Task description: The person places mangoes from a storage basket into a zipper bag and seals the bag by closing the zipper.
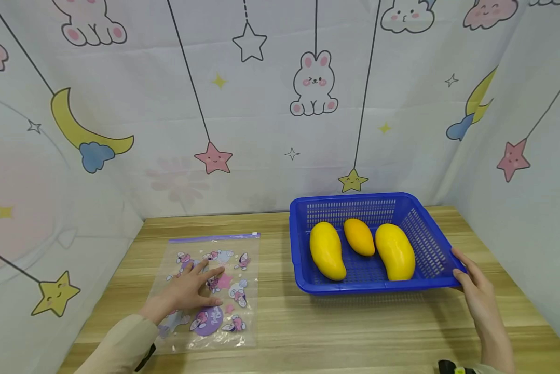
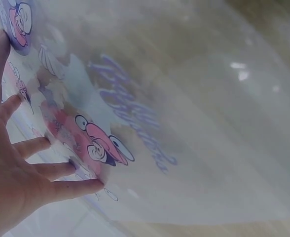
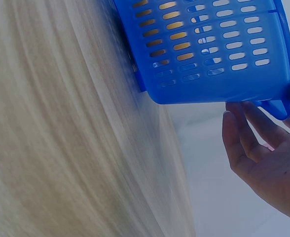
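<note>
On the left of the table a clear zip bag (image 1: 242, 259) printed with pink and purple cartoon figures lies flat, its purple zip edge at the far side. My left hand (image 1: 191, 288) rests on it with spread fingers, which touch the film in the left wrist view. A blue plastic basket (image 1: 364, 286) stands at the right, holding two large yellow mangoes (image 1: 327, 252) and a smaller orange-yellow mango (image 1: 359, 237) between them. My right hand (image 1: 478, 291) grips the basket's near right corner, thumb at the rim and other fingers against the outside, seen in the right wrist view.
The wooden table (image 1: 280, 322) runs beneath everything, with a strip of bare wood between bag and basket. White cloth (image 1: 261, 114) printed with stars, moons and rabbits hangs behind the table and along both sides.
</note>
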Demonstrator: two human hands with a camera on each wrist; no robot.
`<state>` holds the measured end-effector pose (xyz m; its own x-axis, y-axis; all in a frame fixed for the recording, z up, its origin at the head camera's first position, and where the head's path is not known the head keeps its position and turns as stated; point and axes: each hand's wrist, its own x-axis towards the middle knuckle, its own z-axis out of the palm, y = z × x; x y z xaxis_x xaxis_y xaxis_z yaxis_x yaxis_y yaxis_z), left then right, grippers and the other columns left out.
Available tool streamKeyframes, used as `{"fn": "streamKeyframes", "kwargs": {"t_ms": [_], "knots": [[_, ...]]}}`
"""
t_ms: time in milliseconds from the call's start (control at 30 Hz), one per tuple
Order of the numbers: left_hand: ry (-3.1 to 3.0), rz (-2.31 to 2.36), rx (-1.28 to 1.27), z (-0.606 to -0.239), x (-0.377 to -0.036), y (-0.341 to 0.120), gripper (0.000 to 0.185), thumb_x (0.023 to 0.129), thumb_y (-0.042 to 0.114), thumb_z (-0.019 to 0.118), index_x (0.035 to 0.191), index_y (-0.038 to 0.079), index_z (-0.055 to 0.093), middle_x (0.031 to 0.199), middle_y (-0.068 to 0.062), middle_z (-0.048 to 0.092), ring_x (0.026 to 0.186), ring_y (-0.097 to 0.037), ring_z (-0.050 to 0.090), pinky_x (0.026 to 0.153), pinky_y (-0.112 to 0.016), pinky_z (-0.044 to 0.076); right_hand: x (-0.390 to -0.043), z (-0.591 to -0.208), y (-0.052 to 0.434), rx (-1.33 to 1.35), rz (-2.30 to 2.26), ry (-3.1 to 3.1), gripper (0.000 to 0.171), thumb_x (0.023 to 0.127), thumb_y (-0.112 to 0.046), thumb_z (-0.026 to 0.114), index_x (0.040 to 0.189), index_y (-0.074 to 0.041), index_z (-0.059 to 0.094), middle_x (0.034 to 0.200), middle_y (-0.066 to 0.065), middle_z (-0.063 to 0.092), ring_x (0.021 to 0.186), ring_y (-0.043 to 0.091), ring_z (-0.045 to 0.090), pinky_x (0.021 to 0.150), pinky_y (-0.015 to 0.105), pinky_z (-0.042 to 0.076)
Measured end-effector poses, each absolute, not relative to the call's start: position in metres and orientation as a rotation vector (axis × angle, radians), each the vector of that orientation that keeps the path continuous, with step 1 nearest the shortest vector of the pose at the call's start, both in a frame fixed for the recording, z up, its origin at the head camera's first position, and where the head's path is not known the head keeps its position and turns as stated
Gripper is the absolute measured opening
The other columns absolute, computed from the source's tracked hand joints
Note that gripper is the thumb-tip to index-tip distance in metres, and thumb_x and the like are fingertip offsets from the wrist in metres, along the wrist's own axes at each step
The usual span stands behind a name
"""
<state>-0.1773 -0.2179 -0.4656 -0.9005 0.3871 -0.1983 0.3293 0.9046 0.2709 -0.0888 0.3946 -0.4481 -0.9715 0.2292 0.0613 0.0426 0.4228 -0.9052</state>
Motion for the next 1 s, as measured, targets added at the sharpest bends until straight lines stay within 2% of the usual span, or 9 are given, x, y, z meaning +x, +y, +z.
{"fn": "streamKeyframes", "kwargs": {"t_ms": [367,733,1000], "knots": [[2.810,0.330,0.548,-0.4650,-0.1782,-0.2192,0.086,0.074,0.068,0.066,0.146,0.028,0.040,0.156,-0.024,0.024,0.135,-0.065,0.017,0.092,-0.084,0.024,-0.0893,-0.4486,0.3952,-0.217,1.657,-2.439,0.052,0.103,-0.033,0.040,0.152,-0.026,0.026,0.150,-0.012,0.033,0.100,-0.024,0.043,0.077,0.002,0.045],[2.790,0.352,0.589,-0.4646,-0.1803,-0.2213,0.087,0.074,0.066,0.067,0.146,0.026,0.040,0.156,-0.024,0.023,0.135,-0.065,0.015,0.092,-0.085,0.023,-0.0886,-0.4497,0.3954,-0.183,1.699,-2.370,0.049,0.103,-0.027,0.041,0.151,-0.023,0.030,0.139,-0.020,0.042,0.102,-0.021,0.047,0.078,0.001,0.044],[2.778,0.354,0.630,-0.4640,-0.1821,-0.2234,0.087,0.074,0.066,0.067,0.146,0.026,0.040,0.156,-0.025,0.023,0.135,-0.065,0.016,0.092,-0.085,0.022,-0.0887,-0.4489,0.3950,-0.203,1.676,-2.389,0.050,0.103,-0.032,0.043,0.151,-0.025,0.030,0.144,-0.018,0.039,0.103,-0.022,0.044,0.078,0.001,0.043]]}}
